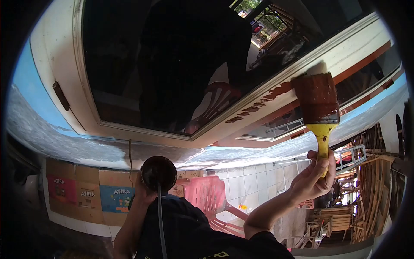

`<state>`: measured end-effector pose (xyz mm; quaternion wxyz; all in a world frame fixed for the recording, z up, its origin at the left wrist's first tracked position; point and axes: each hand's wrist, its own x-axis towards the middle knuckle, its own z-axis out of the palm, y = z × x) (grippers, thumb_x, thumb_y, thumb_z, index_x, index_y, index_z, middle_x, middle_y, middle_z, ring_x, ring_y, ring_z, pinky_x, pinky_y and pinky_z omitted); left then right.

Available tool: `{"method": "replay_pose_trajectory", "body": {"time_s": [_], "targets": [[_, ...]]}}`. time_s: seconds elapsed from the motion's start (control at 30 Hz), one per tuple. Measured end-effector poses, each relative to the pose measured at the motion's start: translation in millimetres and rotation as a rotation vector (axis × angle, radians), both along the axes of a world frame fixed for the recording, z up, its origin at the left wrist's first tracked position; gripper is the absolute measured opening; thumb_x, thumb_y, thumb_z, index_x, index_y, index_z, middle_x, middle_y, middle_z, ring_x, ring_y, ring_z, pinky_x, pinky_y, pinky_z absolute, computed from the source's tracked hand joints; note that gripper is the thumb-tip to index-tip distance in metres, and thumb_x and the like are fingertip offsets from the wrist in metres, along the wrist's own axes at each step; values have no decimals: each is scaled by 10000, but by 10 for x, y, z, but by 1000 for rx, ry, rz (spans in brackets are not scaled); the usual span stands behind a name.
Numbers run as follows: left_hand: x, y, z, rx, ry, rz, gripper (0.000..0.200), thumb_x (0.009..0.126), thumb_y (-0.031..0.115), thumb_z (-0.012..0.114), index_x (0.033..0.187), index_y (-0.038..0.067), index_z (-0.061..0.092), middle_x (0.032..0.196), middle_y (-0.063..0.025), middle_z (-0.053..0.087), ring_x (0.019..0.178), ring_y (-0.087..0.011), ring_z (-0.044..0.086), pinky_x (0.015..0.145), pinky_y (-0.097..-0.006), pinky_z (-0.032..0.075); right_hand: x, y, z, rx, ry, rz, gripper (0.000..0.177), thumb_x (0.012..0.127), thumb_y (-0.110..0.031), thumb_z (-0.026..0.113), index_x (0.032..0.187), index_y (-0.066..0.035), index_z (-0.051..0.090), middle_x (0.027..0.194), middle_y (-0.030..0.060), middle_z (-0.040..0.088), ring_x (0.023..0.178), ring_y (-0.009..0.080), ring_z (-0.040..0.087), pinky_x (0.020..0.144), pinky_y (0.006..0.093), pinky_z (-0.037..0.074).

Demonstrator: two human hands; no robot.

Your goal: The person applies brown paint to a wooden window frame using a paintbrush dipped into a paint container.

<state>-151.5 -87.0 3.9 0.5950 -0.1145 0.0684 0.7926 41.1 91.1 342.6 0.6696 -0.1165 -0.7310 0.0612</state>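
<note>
My right hand [314, 176] is closed around the yellow handle of a wide paintbrush [318, 101], its bristles loaded with brown paint. The bristle tips meet the cream window frame [258, 97], where a broken streak of wet brown paint [252, 111] trails to the left of the brush. Lower down, my left hand [145, 193] grips a round paint can [158, 172] with a dark inside, held in front of my body. Most of the fingers on that hand are hidden by the can. Dark glass [164, 64] fills the frame and reflects a chair and the outdoors.
Below the window runs a grey and blue wall [86, 146]. A pink plastic chair [205, 194] stands behind the can on white floor tiles [246, 183]. Flattened cardboard [92, 198] lies at left. Stacked wood [371, 198] and a metal ladder-like frame [351, 159] are at right.
</note>
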Motion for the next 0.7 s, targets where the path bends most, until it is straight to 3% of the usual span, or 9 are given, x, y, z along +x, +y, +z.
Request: {"method": "replay_pose_trajectory", "body": {"time_s": [0.07, 0.2, 0.33, 0.53, 0.7], "targets": [[2, 9, 6, -7, 19, -3, 566, 907, 511, 390, 1265, 80, 470, 1231, -135, 531, 1120, -300, 530, 915, -468, 473, -5, 5, 12, 63, -60, -124, 263, 921, -100, 501, 1117, 71, 542, 978, 233, 633, 686, 218, 635, 604, 287, 518], [0, 10, -43, 5, 13, 1, 569, 906, 510, 390, 1274, 81, 462, 1249, -140, 516, 1136, -305, 516, 928, -472, 462, 84, 1, 77, 11, -1, -178, 284, 910, -139, 534, 1099, 73, 556, 948, 218, 641, 665, 204, 622, 596, 270, 498], [4, 19, -19, -1, 27, 10, 560, 907, 506, 394, 1269, 85, 470, 1235, -133, 529, 1128, -295, 525, 921, -473, 466, 54, 38, 135, 80, 17, -72, 299, 918, -167, 525, 1102, 66, 558, 941, 218, 642, 657, 203, 616, 586, 268, 492], [-12, 29, -53, 15, 11, 8, 552, 909, 499, 396, 1267, 87, 472, 1239, -132, 527, 1129, -286, 525, 926, -465, 463, -52, -33, 228, 52, 8, -248, 304, 901, -175, 559, 1065, 80, 578, 909, 192, 648, 645, 193, 618, 575, 263, 492], [-2, 1, -4, -46, 8, 22, 550, 912, 502, 387, 1261, 88, 477, 1218, -126, 543, 1109, -286, 538, 932, -456, 458, -50, 8, 266, 79, 65, -156, 296, 894, -170, 573, 1058, 75, 592, 901, 190, 649, 641, 187, 616, 576, 261, 488]]}}
